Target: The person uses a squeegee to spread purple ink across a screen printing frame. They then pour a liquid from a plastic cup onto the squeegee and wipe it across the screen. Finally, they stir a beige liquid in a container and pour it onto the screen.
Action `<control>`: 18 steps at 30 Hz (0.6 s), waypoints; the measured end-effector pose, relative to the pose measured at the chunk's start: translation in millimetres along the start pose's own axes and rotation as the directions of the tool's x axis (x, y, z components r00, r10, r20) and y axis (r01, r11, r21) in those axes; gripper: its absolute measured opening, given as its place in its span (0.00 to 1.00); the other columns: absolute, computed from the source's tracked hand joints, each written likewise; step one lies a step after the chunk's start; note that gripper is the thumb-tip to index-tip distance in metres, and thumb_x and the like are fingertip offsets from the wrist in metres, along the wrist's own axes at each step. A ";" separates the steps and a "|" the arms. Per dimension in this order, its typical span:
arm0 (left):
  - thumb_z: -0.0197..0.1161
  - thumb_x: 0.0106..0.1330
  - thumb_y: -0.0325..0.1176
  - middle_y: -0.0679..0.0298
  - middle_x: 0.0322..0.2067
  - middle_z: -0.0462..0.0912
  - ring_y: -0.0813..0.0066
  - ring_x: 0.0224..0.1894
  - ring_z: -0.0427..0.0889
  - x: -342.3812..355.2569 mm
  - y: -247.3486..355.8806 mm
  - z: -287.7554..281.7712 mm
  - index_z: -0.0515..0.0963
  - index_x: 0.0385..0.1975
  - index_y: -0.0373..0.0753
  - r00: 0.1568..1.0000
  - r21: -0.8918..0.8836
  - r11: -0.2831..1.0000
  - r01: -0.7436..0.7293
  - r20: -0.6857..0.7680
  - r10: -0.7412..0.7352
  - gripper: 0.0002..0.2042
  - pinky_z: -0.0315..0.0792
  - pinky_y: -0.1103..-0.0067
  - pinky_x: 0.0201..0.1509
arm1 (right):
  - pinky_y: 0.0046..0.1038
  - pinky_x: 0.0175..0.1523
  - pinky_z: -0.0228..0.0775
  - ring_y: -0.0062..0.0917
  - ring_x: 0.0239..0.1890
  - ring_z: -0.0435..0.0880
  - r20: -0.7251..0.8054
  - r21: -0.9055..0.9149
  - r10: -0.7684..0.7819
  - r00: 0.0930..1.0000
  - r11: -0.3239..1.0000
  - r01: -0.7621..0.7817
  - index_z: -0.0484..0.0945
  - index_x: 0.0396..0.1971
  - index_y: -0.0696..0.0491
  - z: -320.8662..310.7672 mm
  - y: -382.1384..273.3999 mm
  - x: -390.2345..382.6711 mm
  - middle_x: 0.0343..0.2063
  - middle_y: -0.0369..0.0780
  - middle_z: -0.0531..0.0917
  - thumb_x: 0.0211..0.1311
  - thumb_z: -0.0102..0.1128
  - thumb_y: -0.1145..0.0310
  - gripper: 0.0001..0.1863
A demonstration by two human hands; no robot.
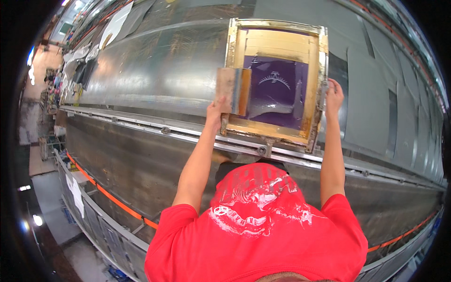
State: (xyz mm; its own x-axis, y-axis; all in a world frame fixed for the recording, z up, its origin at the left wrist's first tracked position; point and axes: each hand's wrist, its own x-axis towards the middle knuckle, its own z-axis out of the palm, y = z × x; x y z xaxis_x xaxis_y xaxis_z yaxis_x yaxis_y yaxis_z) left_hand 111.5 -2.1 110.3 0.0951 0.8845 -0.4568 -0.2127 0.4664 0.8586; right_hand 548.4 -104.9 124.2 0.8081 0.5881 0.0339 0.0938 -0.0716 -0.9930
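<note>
A screen printing frame [322, 56] with a purple mesh and tan tape along its inner edges lies before me on the long table. Pale curved artwork shows in the middle of the mesh, and a glossy smear crosses its lower part. My left hand [216, 109] is closed on a wide wooden squeegee [227, 87], which rests over the frame's left side with its orange-brown blade toward the mesh. At the opposite side my right hand [334, 96] grips the frame's outer edge. What lies beneath the mesh is hidden.
A metal rail [178, 131] with bolts and stops runs along the table's near edge, and a bracket [268, 146] on the frame meets it. Dark grey sheets [371, 103] lie to the right. White and grey sheets [116, 23] sit at the far left. Behind me runs an orange strip [112, 197].
</note>
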 end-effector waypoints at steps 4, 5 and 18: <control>0.73 0.62 0.43 0.65 0.29 0.85 0.81 0.24 0.81 -17.3 70.6 -7.1 0.80 0.45 0.33 0.993 0.084 0.996 -0.043 0.110 0.033 0.20 0.71 0.82 0.23 | 0.13 0.22 0.48 0.06 0.20 0.60 0.065 0.196 0.060 0.996 0.978 -0.072 0.78 0.56 0.53 3.6 -126.1 -23.6 0.19 0.24 0.66 0.72 0.58 0.63 0.17; 0.73 0.62 0.43 0.68 0.27 0.83 0.83 0.22 0.78 -28.6 89.8 -18.2 0.80 0.45 0.34 0.992 0.074 0.996 -0.055 0.120 0.046 0.20 0.69 0.83 0.22 | 0.13 0.22 0.46 0.05 0.19 0.58 0.092 0.243 0.091 0.992 0.964 -0.111 0.75 0.59 0.53 4.8 -150.8 -37.3 0.19 0.23 0.64 0.72 0.57 0.64 0.19; 0.75 0.58 0.46 0.69 0.29 0.79 0.84 0.29 0.74 -145.5 186.8 -60.1 0.81 0.46 0.31 0.915 0.162 0.907 -0.389 -0.046 0.400 0.25 0.68 0.82 0.32 | 0.16 0.22 0.47 0.09 0.17 0.55 0.380 0.515 0.128 0.916 0.793 -0.324 0.73 0.60 0.49 60.4 -157.5 -79.9 0.19 0.25 0.59 0.71 0.56 0.65 0.19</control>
State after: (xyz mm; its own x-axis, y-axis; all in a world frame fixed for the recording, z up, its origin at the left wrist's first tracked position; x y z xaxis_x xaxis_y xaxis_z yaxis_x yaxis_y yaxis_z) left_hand -0.5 -44.6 323.2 -0.0431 0.9954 -0.0851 -0.0720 0.0819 0.9940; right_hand 433.9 -92.0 271.1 0.5311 0.8359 -0.1386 -0.4871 0.1674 -0.8571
